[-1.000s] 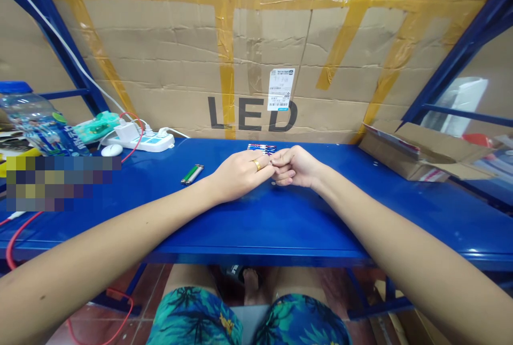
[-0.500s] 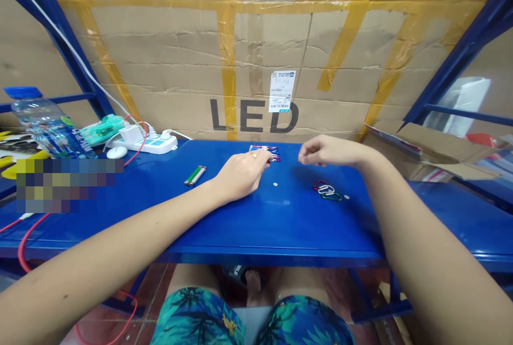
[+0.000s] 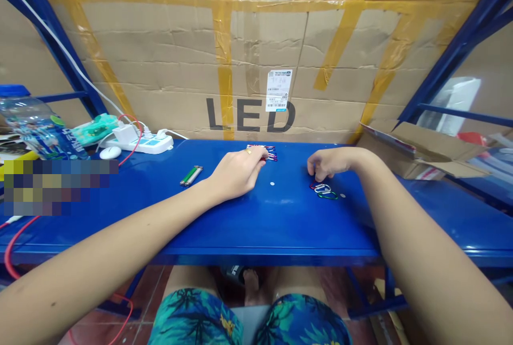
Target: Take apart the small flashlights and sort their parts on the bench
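Observation:
My left hand [image 3: 236, 171] rests on the blue metal table [image 3: 256, 217], its curled fingertips touching a row of small coloured carabiner clips [image 3: 269, 153] near the back edge. A gold ring shows on one finger. My right hand [image 3: 331, 162] hovers with fingers bent down over a small pile of red, silver and green clips [image 3: 325, 190], fingertips at the pile's top. I cannot see whether either hand grips a clip. A tiny white dot [image 3: 272, 183] lies between the hands.
A green and silver lighter-like item [image 3: 191, 174] lies left of my left hand. A white power strip [image 3: 140, 142], a white mouse [image 3: 111, 152] and a water bottle [image 3: 38, 126] stand at the far left. An open cardboard box [image 3: 420, 150] sits right. Taped cardboard forms the back wall.
The hands, joined at the centre a second ago, have parted. My right hand swung right and came down onto the loose clip pile; my left hand reached back to the clip row.

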`<state>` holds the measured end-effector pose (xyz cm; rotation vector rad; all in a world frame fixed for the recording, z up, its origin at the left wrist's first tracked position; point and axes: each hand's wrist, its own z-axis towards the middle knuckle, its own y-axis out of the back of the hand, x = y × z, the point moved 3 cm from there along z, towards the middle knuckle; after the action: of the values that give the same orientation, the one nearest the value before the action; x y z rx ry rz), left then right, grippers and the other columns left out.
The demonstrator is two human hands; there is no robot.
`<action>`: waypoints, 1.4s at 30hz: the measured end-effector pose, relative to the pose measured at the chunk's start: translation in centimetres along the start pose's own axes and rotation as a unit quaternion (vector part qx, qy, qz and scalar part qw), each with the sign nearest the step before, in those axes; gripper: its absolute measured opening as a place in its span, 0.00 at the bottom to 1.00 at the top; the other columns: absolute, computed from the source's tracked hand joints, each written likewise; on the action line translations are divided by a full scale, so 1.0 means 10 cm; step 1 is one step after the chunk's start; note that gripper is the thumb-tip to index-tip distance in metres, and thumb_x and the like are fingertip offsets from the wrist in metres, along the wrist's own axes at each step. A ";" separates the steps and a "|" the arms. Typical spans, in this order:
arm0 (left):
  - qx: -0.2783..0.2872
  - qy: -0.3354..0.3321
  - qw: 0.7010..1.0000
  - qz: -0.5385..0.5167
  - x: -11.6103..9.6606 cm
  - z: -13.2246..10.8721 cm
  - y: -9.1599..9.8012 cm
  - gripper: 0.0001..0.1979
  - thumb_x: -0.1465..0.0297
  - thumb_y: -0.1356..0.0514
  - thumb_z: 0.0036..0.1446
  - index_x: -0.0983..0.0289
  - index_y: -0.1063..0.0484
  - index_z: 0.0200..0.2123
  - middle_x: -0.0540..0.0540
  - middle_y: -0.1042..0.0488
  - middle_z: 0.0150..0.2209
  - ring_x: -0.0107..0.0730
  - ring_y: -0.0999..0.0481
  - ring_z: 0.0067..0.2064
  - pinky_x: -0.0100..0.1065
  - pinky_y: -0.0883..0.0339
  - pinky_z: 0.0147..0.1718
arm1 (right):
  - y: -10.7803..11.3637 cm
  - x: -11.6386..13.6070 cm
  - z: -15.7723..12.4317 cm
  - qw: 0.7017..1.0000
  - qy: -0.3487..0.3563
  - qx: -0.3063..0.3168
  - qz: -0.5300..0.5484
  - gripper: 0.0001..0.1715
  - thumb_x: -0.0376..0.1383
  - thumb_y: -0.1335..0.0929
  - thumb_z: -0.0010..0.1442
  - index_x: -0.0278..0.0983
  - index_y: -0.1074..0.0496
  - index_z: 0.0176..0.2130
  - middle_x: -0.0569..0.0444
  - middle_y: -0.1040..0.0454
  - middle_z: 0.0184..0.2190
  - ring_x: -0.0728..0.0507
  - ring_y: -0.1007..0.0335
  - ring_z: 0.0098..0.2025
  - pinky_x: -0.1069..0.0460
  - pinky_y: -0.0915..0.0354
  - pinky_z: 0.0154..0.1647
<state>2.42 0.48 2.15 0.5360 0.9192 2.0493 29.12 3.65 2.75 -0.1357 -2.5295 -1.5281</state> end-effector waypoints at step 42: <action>0.059 0.117 0.977 -0.165 0.14 0.02 -0.19 0.08 0.69 0.42 0.60 0.64 0.28 0.28 0.53 0.25 0.29 0.33 0.28 0.31 0.34 0.38 0.31 | -0.37 0.96 0.01 0.903 0.303 -0.096 0.288 0.08 0.36 0.32 0.59 0.37 0.35 0.32 0.54 0.25 0.26 0.48 0.28 0.26 0.55 0.35 0.25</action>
<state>2.62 2.49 0.90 0.1864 1.1888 1.7852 19.03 1.86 1.46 -0.3404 -1.6527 -1.3010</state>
